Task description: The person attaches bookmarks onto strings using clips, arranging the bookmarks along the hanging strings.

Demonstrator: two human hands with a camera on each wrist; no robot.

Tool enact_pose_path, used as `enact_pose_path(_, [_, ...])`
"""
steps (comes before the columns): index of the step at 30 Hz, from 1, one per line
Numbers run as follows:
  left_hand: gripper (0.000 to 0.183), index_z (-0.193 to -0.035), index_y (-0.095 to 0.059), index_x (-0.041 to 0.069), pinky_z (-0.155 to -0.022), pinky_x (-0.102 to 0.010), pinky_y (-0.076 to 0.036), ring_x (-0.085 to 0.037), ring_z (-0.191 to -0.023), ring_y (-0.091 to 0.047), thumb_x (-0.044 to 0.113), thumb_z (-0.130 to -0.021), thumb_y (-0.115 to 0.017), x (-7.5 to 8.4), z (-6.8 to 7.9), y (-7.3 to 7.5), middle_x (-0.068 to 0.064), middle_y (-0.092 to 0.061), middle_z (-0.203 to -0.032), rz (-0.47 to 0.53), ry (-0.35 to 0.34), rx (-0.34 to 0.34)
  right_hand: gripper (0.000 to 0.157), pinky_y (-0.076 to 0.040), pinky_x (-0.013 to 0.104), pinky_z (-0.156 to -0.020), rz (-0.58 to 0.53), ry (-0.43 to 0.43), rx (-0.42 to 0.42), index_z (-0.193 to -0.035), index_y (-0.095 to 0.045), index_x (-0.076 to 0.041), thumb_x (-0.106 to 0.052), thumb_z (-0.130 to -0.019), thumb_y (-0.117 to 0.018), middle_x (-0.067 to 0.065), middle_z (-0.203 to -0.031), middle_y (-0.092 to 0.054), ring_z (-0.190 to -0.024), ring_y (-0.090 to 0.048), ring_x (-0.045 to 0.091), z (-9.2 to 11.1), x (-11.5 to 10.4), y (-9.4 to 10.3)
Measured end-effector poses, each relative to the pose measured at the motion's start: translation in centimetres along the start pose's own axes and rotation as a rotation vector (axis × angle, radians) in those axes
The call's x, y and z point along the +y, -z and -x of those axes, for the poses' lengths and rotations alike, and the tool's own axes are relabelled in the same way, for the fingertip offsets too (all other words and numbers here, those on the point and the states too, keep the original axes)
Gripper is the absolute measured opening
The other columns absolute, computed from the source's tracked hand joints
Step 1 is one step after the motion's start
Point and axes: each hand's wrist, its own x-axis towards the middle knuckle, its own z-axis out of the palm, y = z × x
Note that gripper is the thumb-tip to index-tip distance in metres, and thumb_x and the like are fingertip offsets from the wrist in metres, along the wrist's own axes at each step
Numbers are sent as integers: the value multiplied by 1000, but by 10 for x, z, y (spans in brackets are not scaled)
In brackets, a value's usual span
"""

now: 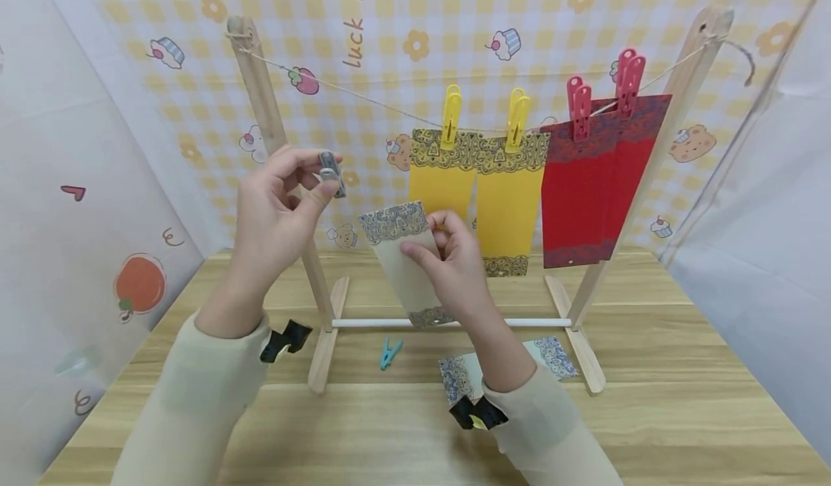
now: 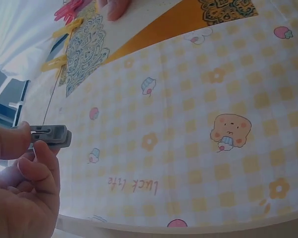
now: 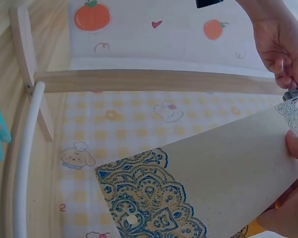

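My left hand (image 1: 275, 208) pinches a grey clothespin (image 1: 333, 172) between thumb and fingers, left of the string (image 1: 363, 96)'s low middle and in front of it. Lower and to the right, my right hand (image 1: 462, 273) grips the edge of a pale cream card (image 1: 396, 259), thumb on its face. Ornate blue-and-gold patterned bands cross both ends of this card, which tilts below the string; the right wrist view shows a small hole in one band (image 3: 149, 198). Behind my right hand hang two yellow cards (image 1: 509, 205), each under a yellow clothespin (image 1: 517, 120).
Red cards (image 1: 574, 197) hang at the right under pink clothespins (image 1: 580, 107). The string runs between two wooden posts (image 1: 260, 89), joined low by a white rod (image 1: 370, 323). On the table (image 1: 350, 428) lie a teal clothespin (image 1: 389, 354) and another patterned card (image 1: 557, 358), partly hidden by my right forearm.
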Motion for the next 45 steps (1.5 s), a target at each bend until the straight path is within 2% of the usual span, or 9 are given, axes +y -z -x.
enact_pose_path(6, [17,-104,-70,-7,-45,-14,-33,-5,-69,-57,-9,-88,-67,9,-12,0,18,-67,-98,7,-67,5,26,-52,29,-59,-21,4,51,-98,-48,-8,0,-88,-71,8,-76,-66,-67,-59,14,-5,-6,-6])
enact_pose_path(13, [14,-100,-70,-10,-42,-13,-33,-3,-64,-59,-9,-86,-69,19,-27,-3,9,-71,-96,53,-140,25,26,-58,33,-63,-20,33,115,-98,-49,-8,-2,-88,-72,22,-90,-72,-73,-65,16,-10,-15,-12])
enact_pose_path(17, [14,-99,-70,-10,-42,-13,-34,-4,-61,-59,-9,-85,-69,24,-35,-4,17,-69,-90,85,-167,29,26,-60,36,-64,-25,36,139,-99,-49,-8,-2,-88,-72,23,-93,-73,-76,-67,18,-12,-20,-14])
enact_pose_path(22, [13,-98,-71,-10,-41,-14,-33,-5,-59,-56,-10,-85,-69,28,-46,-4,18,-66,-86,112,-227,24,26,-60,36,-62,-41,58,160,-99,-50,-8,-1,-87,-73,22,-89,-73,-73,-67,18,-16,-26,-17])
enact_pose_path(27, [12,-96,-72,-8,-42,-14,-33,-7,-58,-55,-10,-86,-67,35,-55,-5,10,-71,-89,101,-236,33,27,-60,36,-63,-57,68,190,-98,-50,-8,-1,-87,-73,22,-86,-72,-72,-67,18,-20,-33,-21])
enact_pose_path(33, [10,-94,-75,-3,-45,-15,-32,-9,-60,-55,-5,-87,-68,43,-65,-8,0,-73,-95,103,-168,51,28,-60,35,-63,-49,44,252,-96,-50,-9,0,-85,-74,22,-86,-71,-71,-66,17,-28,-43,-22])
enact_pose_path(35, [10,-94,-75,-2,-46,-15,-32,-10,-60,-54,-5,-87,-69,45,-69,-10,2,-73,-93,108,-162,51,29,-59,33,-62,-42,42,275,-96,-50,-8,1,-84,-75,23,-83,-70,-68,-65,15,-30,-45,-21])
enact_pose_path(42, [10,-97,-74,-6,-51,-17,-34,-8,-58,-52,-5,-89,-69,43,-77,-16,18,-67,-82,90,-251,29,28,-59,32,-61,-32,43,298,-99,-53,-5,1,-84,-76,24,-85,-72,-67,-67,15,-33,-48,-21])
enact_pose_path(45, [10,-97,-73,-8,-51,-18,-35,-8,-56,-50,-7,-88,-68,41,-78,-18,19,-66,-82,113,-242,13,28,-60,34,-62,-23,54,306,-100,-53,-3,1,-84,-76,25,-87,-73,-69,-69,18,-33,-48,-22])
